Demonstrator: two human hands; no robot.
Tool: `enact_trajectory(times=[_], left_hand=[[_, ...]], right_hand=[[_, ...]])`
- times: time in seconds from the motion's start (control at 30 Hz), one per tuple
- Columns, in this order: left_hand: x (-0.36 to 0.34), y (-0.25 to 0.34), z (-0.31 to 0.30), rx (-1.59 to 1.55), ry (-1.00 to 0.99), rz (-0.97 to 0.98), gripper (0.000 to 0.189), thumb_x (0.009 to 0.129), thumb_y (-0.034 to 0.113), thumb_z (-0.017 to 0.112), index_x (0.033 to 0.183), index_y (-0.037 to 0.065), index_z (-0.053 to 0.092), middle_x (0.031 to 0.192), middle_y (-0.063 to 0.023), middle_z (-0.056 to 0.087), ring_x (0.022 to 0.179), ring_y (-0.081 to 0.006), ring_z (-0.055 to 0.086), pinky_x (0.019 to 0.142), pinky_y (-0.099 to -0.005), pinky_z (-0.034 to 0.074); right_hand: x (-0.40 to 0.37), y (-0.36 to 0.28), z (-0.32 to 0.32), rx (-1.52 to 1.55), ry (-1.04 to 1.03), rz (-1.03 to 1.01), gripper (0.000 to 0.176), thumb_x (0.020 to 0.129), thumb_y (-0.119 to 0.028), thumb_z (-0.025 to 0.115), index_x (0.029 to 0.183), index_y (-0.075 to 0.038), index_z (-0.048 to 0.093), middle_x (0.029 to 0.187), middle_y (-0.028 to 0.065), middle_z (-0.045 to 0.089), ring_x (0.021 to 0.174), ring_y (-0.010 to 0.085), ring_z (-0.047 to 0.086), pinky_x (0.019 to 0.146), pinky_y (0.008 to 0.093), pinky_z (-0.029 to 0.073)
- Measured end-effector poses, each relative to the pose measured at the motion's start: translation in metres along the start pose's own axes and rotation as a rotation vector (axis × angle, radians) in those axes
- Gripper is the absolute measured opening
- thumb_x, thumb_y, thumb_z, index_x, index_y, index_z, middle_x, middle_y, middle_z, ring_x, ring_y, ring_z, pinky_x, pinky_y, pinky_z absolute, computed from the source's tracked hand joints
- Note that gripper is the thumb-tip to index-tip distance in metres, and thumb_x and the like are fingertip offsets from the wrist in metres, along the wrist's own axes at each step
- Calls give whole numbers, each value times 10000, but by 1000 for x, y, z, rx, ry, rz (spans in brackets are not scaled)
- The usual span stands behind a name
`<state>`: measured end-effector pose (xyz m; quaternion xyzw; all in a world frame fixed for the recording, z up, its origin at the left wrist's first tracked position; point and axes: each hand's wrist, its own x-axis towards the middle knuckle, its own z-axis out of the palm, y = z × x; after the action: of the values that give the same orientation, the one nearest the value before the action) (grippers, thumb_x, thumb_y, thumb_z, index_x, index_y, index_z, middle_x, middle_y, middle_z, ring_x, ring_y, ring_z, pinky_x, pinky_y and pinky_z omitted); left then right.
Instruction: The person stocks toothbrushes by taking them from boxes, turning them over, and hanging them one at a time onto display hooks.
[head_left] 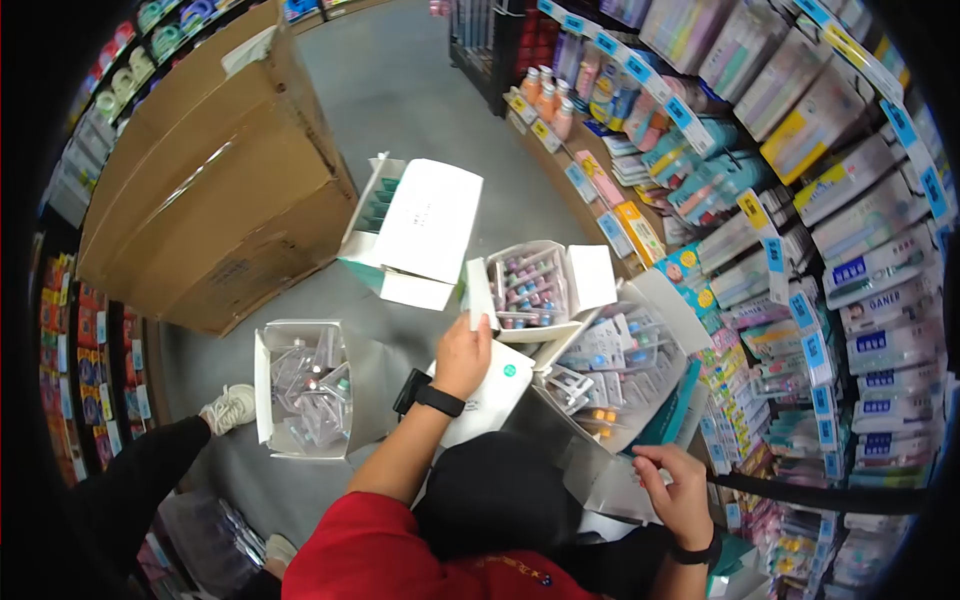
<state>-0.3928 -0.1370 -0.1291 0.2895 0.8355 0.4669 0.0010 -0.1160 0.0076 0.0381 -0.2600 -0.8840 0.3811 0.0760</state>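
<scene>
My left hand is closed on the flap at the near left corner of an open white box filled with small pink, purple and teal capped items. My right hand hovers at the lower right by a clear plastic container, its thumb and index finger close together; anything between them is too small to make out. Right of the capped items, a larger white box holds clear packages with blue and orange parts. Under my left forearm lies a white box lid with a green round sticker.
A white box of clear packs stands on the floor at left, a white and green box beyond. A large brown carton is at upper left. Hanging-product shelves line the right. Another person's shoe is at left.
</scene>
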Motion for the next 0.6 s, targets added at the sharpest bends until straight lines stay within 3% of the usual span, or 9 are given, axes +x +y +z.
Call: enact_trajectory(times=[0.03, 0.13, 0.23, 0.3, 0.4, 0.43, 0.5, 0.53, 0.6], left_hand=[[3, 1, -6, -35, -59, 10, 220, 931, 195, 523, 941, -19, 575, 903, -225, 608, 793, -412, 586, 669, -481, 454], [22, 20, -37, -9, 51, 221, 258, 901, 176, 593, 1067, -20, 600, 989, -202, 629, 902, -343, 610, 749, -405, 473], [52, 31, -75, -180, 197, 67, 359, 869, 177, 636, 1179, 5, 577, 1053, -164, 626, 941, -291, 602, 811, -365, 476], [72, 22, -98, 44, 448, -169, 511, 842, 212, 643, 1277, -11, 492, 1057, -175, 606, 991, -308, 573, 894, -391, 444], [87, -63, -70, 157, 508, -373, 623, 807, 196, 666, 1344, -2, 418, 1017, -141, 587, 947, -298, 553, 864, -428, 414], [87, -56, -72, 158, 517, -374, 623, 807, 196, 666, 1344, -2, 418, 1017, -141, 587, 947, -298, 553, 864, -428, 414], [81, -18, -68, 87, 460, -338, 679, 789, 187, 669, 1376, 12, 374, 990, -118, 572, 961, -279, 537, 891, -462, 378], [76, -7, -58, 184, 547, -106, 693, 791, 165, 655, 1395, 20, 347, 1003, -116, 578, 1005, -279, 540, 964, -504, 326], [72, 23, -49, 254, 414, 157, 450, 790, 106, 653, 1228, 88, 554, 1158, -92, 616, 1185, -268, 516, 1071, -577, 214]], right_hand=[[2, -4, 4, -15, -12, -18, 109, 825, -81, 671, 898, -1, 676, 781, 139, 654, 680, 282, 643, 592, 316, 487], [2, 3, 16, -34, -38, -70, 117, 822, -93, 670, 896, -2, 678, 775, 144, 651, 675, 301, 636, 582, 333, 476], [1, 2, 18, -56, -69, -13, 108, 836, -55, 654, 914, 17, 676, 762, 125, 659, 706, 221, 655, 643, 287, 487], [1, 0, 20, -37, -53, -23, 109, 842, -49, 651, 921, 21, 674, 749, 118, 660, 695, 208, 654, 647, 282, 490], [-2, -14, 19, -31, -37, 30, 113, 849, -38, 642, 935, 32, 666, 744, 115, 661, 684, 193, 654, 647, 276, 490], [-3, -14, 19, -32, -41, 22, 113, 849, -38, 642, 935, 32, 666, 744, 115, 661, 684, 193, 654, 647, 276, 490], [-3, -13, 20, -47, -59, 52, 110, 852, -48, 638, 928, 26, 668, 749, 127, 662, 691, 207, 662, 648, 284, 495], [3, -39, 9, -38, -104, 124, 159, 879, -105, 587, 975, -8, 667, 861, 168, 667, 778, 288, 654, 700, 359, 508], [3, -38, 10, -62, -117, 117, 154, 890, -97, 594, 988, 1, 661, 867, 163, 665, 784, 272, 653, 711, 340, 505]])
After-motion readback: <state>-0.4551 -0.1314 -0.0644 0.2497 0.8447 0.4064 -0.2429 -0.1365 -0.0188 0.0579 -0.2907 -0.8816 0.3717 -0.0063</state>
